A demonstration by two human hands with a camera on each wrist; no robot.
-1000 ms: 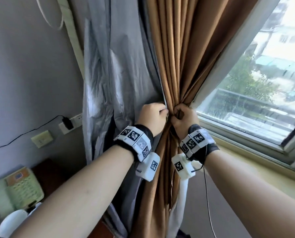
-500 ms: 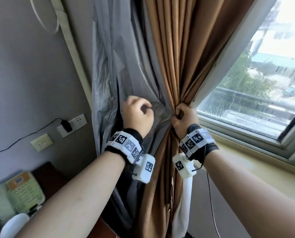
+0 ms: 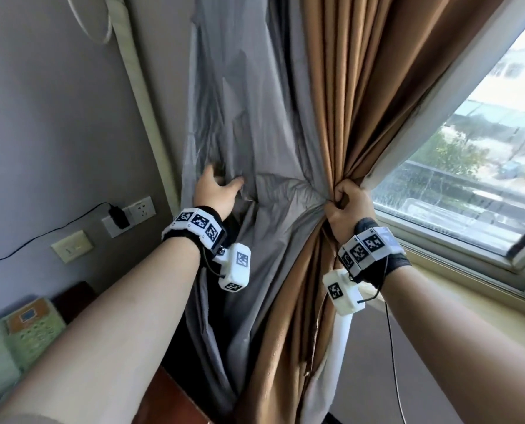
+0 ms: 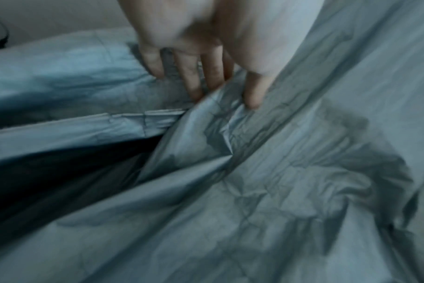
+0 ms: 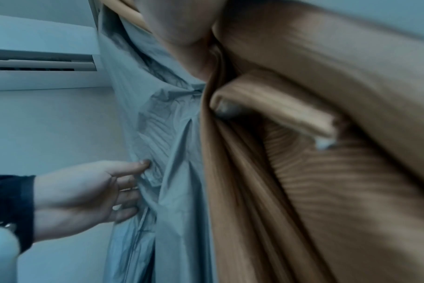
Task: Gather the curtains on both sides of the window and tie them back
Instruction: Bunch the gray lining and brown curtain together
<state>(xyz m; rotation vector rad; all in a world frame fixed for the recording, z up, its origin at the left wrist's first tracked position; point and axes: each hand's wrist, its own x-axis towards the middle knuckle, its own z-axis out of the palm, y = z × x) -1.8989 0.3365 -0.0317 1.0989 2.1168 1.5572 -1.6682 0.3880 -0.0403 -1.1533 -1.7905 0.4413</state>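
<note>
Fabric fills the middle of the head view: a brown curtain [image 3: 340,96] hangs in tight pleats beside the window [image 3: 469,166], and a grey lining [image 3: 255,123] spreads to its left, creased and slack against the wall. The right hand [image 3: 345,206] is clamped in a fist round the gathered brown pleats and the near edge of the lining, at the level of the window's lower frame, so that folds fan out above and below the fist. In the right wrist view the brown curtain [image 5: 303,172] bulges close to the lens and hides the gripping fingers. The left hand [image 3: 215,194] lies further left on the lining, well apart from the right one, its fingers [image 4: 194,84] spread and nearly straight, the tips touching a ridge of grey cloth [image 4: 230,153] without closing on it; the same open hand shows in the right wrist view [image 5: 85,191], thumb resting on the lining [image 5: 162,153].

On the wall to the left sit a double socket [image 3: 133,215] with a black plug and cable, and below it a pale switch plate [image 3: 71,246]. A green telephone [image 3: 26,328] stands on a dark wooden surface [image 3: 81,298] at the lower left. A white pipe [image 3: 142,96] runs down the wall just beside the lining's outer edge. A white strip of cloth [image 3: 337,347] hangs below the right wrist. An air conditioner [image 5: 41,57] shows high on the wall in the right wrist view. Both wrists carry bands with black-and-white markers.
</note>
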